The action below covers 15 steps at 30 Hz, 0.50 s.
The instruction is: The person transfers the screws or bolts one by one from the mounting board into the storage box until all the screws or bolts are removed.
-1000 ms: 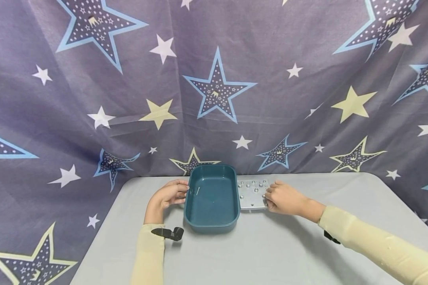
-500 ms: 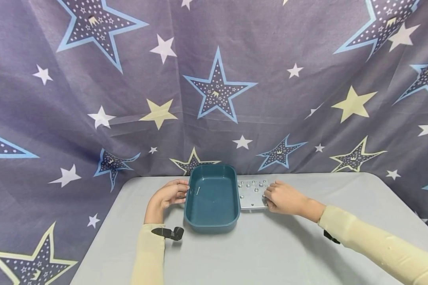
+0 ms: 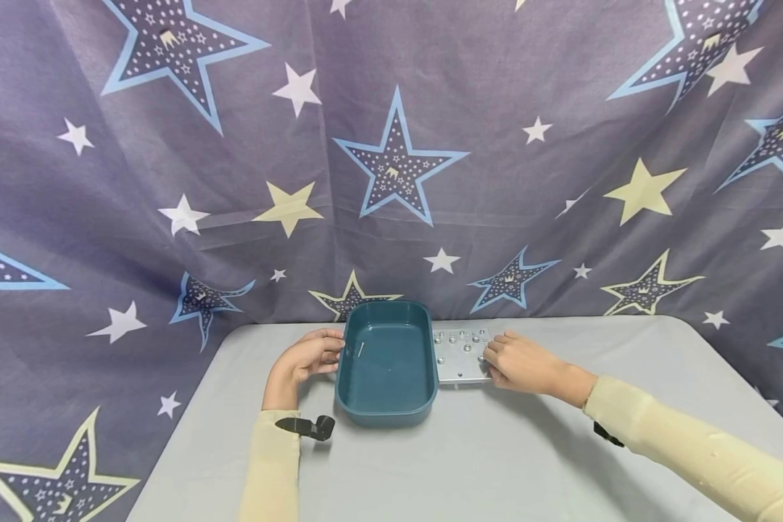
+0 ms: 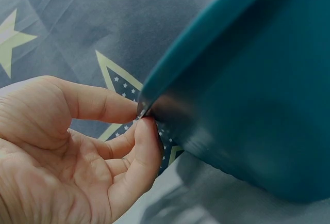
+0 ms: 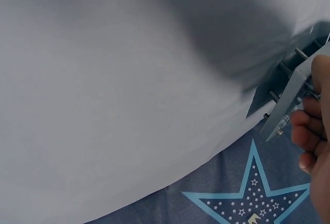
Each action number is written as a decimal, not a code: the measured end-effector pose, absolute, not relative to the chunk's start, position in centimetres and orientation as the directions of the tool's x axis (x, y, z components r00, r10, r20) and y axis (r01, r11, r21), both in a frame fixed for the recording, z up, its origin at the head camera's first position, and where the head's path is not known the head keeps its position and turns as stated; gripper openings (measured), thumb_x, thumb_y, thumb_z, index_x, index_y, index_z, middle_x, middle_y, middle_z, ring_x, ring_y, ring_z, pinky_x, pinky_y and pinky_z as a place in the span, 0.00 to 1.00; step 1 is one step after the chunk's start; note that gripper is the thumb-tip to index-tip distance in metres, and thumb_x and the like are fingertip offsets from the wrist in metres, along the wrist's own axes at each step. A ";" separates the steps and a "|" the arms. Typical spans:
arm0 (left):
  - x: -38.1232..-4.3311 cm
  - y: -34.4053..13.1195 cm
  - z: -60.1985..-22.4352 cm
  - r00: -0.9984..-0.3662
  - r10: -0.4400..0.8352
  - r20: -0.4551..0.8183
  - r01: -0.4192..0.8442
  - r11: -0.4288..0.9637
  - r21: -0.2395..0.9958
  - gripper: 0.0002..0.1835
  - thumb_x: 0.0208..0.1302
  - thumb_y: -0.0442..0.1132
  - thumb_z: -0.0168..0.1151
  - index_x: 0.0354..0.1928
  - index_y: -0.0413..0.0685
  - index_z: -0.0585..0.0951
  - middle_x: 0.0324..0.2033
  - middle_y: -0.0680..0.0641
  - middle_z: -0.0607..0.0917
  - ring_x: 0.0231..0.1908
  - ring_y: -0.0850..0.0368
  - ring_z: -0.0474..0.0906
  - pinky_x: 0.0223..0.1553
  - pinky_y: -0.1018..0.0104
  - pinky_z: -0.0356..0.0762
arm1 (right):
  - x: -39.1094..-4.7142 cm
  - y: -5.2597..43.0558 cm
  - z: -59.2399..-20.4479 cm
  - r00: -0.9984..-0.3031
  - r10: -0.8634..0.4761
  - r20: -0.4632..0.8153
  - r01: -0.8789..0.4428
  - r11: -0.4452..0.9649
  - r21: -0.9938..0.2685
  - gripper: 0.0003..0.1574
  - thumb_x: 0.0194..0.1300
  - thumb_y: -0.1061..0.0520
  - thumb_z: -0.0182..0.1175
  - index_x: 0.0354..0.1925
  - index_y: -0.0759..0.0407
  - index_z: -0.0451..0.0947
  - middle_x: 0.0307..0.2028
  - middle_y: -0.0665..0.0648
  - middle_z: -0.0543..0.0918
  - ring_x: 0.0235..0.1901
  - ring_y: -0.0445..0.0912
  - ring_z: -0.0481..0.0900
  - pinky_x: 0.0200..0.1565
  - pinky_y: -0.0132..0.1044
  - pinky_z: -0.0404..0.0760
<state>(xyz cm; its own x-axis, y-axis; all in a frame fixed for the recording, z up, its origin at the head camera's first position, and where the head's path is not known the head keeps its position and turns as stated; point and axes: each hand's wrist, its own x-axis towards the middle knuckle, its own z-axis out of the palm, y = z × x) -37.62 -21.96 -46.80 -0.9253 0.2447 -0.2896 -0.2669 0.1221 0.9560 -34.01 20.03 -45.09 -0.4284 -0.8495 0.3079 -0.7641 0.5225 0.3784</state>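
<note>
A teal plastic bin (image 3: 386, 417) stands on the table, a small thin metal pin (image 3: 362, 349) lying inside near its left wall. The left hand (image 3: 309, 357) is at the bin's left side; in the left wrist view its thumb and index finger pinch the bin's rim (image 4: 170, 61). Right of the bin is a silver metal plate (image 3: 460, 368) set with several bolts (image 3: 467, 348). The curled right hand (image 3: 518, 366) is over the plate's right end, its fingertips at a bolt there, largely hidden by the hand. Bolt shanks (image 5: 284, 69) stick out under the plate (image 5: 289, 97).
A grey-white cloth covers the table (image 3: 470, 464). Behind it hangs a purple-grey curtain (image 3: 496, 181) with a star print. Both forearms wear cream sleeves (image 3: 698, 449), and a black strap mount (image 3: 309, 426) is on the left wrist.
Almost nothing moves: the right fingers shift very slightly at the plate. The left hand, bin and plate keep their places, while the head view drifts a little.
</note>
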 end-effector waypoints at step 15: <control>-37.4 -22.0 -46.7 -0.926 0.234 -0.297 -0.274 0.126 0.954 0.22 0.73 0.31 0.52 0.65 0.30 0.65 0.33 0.52 0.80 0.33 0.63 0.77 0.37 0.70 0.82 | -34.5 20.2 -45.6 -0.352 -0.866 0.354 -0.768 0.484 0.421 0.10 0.51 0.59 0.68 0.24 0.54 0.74 0.20 0.48 0.74 0.24 0.42 0.68 0.33 0.35 0.67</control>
